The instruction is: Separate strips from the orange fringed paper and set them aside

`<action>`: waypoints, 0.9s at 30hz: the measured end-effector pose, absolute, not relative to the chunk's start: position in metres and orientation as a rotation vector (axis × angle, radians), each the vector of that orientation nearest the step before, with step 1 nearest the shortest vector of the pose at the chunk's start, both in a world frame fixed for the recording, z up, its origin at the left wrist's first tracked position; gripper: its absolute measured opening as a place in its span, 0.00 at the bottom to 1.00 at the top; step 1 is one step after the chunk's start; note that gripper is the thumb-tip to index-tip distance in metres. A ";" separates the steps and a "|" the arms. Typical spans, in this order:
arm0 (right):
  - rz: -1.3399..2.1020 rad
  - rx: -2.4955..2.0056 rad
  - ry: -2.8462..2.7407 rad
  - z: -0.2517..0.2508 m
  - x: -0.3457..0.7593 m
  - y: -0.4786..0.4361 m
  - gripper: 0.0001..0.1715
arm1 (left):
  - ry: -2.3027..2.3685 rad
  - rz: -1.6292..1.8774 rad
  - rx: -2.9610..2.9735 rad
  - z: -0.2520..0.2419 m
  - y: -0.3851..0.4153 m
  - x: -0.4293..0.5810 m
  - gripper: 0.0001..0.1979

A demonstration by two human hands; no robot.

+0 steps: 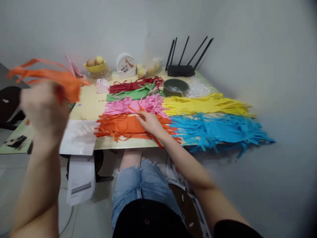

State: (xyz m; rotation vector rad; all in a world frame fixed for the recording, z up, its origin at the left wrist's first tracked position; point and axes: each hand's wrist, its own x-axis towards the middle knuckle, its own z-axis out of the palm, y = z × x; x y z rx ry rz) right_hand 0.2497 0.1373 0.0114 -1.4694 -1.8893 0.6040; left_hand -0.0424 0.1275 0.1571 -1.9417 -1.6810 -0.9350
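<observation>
My left hand (46,107), blurred, is raised at the left, closed around a fringed orange piece (71,86) of thin, cloth-like material. Loose orange strips trail from it above the fist. My right hand (150,124) reaches over the stack of fringed orange pieces (121,125) at the table's front edge. Its thumb and fingers come together at a thin orange strip that stands up against the fringed pink stack (141,103). Beside the orange stack, fringed blue pieces (210,128) overhang the table edge.
Behind lie yellow (198,105), green (131,95) and dark red (131,86) fringed stacks. A dark green bowl (175,86), a black router (181,70) and a yellow fruit bowl (95,68) stand farther back. White plastic (78,135) hangs over the front edge.
</observation>
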 end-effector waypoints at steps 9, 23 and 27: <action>0.185 -0.844 -2.051 0.094 0.190 0.094 0.29 | -1.471 -0.605 -2.324 0.133 0.086 0.028 0.11; 0.560 -0.848 -2.194 0.154 0.261 0.125 0.06 | -1.832 -1.545 -2.727 0.140 0.101 0.006 0.05; 0.740 -0.698 -2.052 0.149 0.270 0.130 0.03 | -1.836 -1.881 -2.682 0.132 0.106 0.002 0.07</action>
